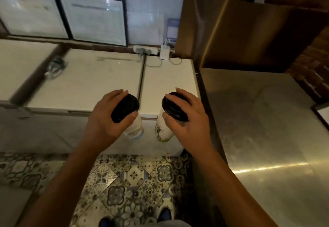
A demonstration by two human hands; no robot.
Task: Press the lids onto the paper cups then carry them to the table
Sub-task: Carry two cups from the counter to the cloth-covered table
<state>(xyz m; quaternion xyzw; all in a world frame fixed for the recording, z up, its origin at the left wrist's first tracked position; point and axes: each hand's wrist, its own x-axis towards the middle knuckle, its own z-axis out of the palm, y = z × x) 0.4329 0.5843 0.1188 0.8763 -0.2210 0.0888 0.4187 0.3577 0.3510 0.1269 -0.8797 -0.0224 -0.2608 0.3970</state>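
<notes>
Black plastic lids already cap both paper cups, and each cup hangs in the air in front of the white chest freezer (99,77), over the patterned tile floor (135,182). Clamped on the left lid (125,107), the left hand (108,118) grips from above with thumb and fingers around the rim, so the left cup (135,129) dangles slightly tilted below it. Likewise, the right hand (187,116) closes over the right lid (173,107), and the right cup (163,129) leans inward. Holding by the lids probably keeps them seated while carrying, though a loose lid could let a cup drop. Beside the right arm lies a steel counter (258,120), perhaps the table meant.
</notes>
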